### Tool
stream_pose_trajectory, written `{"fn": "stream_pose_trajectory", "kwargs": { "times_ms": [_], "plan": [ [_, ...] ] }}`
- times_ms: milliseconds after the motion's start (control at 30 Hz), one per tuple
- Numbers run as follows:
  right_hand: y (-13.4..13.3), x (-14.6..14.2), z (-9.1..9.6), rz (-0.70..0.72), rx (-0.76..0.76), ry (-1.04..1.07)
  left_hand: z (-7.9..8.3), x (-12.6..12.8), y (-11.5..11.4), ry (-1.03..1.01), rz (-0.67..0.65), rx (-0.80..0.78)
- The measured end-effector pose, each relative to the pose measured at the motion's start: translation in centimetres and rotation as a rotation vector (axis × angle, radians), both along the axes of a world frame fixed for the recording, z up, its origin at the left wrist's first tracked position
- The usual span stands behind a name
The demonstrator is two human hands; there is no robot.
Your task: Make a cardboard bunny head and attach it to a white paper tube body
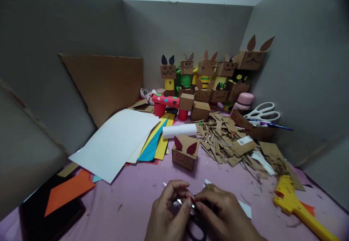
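On pink tabletop, near edge: left hand and right hand fingertip to fingertip, pinching a pale scrap, easily lost among cardboard cuttings farther right if fumbled.

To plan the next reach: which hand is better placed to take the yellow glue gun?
Probably the right hand: the yellow glue gun lies to its right; the left hand is farther.
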State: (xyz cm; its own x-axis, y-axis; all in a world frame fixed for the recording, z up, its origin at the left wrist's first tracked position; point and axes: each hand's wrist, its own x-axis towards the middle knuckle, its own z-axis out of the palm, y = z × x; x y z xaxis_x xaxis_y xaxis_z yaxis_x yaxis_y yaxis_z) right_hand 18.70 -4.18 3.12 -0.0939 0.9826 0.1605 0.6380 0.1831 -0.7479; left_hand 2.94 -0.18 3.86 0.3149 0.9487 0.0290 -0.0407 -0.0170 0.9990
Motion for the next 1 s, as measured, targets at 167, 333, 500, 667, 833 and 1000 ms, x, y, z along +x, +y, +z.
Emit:
{"fn": "stream_pose_trajectory", "kwargs": {
  "times_ms": [167, 333, 500, 667, 833, 1000],
  "plan": [
    [-0.2, 0.0, 0.0, -0.038, 0.048, 0.168, -1.1, 0.1, 0.2, -0.034, -0.083, -0.012],
    [-0.1, -0.1, 0.2, 0.006, 0.036, 0.253, -2.8, 0.2, 0.8, -0.201, -0.169, -0.184],
    [0.1, 0.1, 0.0, 0.022, 0.062, 0.264, -2.5, 0.1, 1.5, -0.293, -0.21, -0.352],
    [0.1, 0.1, -0.2, -0.009, 0.068, 0.307, -2.0, 0.1, 1.8, -0.285, -0.2, -0.421],
    [-0.1, -0.3, -0.3, -0.079, 0.045, 0.342, -1.9, 0.0, 1.8, -0.266, -0.206, -0.41],
    [-0.2, -0.1, -0.1, -0.082, 0.01, 0.382, -2.0, -0.1, 1.8, -0.268, -0.211, -0.343]
  ]
}}
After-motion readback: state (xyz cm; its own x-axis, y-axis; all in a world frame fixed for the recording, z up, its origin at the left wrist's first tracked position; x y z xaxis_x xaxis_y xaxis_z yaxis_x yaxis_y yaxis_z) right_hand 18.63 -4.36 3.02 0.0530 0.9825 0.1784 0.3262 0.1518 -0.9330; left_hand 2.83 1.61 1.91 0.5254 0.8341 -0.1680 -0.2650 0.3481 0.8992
